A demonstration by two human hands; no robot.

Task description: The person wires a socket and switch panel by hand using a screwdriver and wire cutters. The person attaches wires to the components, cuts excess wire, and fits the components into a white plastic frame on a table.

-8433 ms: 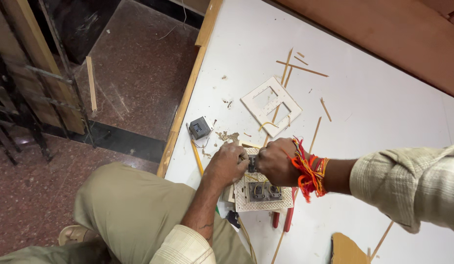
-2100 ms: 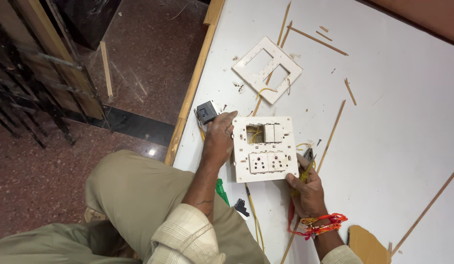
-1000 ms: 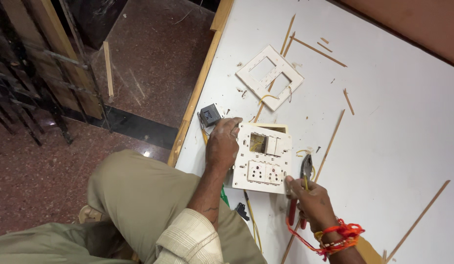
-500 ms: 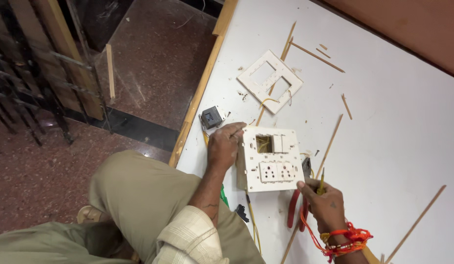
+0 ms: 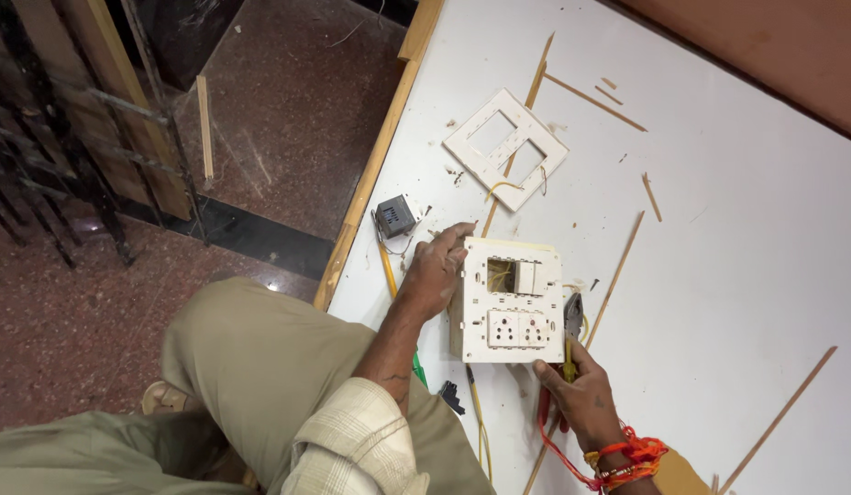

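The right hand (image 5: pixel 581 396) has slid closer, fingers wrapped around pliers (image 5: pixel 569 353); left hand (image 5: pixel 434 272) steadies the switchboard (image 5: pixel 508 302).

I wear olive-khaki trousers (image 5: pixel 260 367) and a pale cream checked shirt, its sleeve (image 5: pixel 348 449) rolled up well back from my left fingers (image 5: pixel 453 243). Red and orange threads (image 5: pixel 623 458) circle my wrist just behind my right fingers (image 5: pixel 549 376). A tan shoe (image 5: pixel 164 399) shows below.

Your right hand (image 5: pixel 580 396) covers the pliers' (image 5: pixel 570 323) red handles; its wrist runs off the bottom edge. Your left hand (image 5: pixel 435 271) hides the switch box's (image 5: pixel 508 298) left side. Inside the box's opening, too dark to tell.
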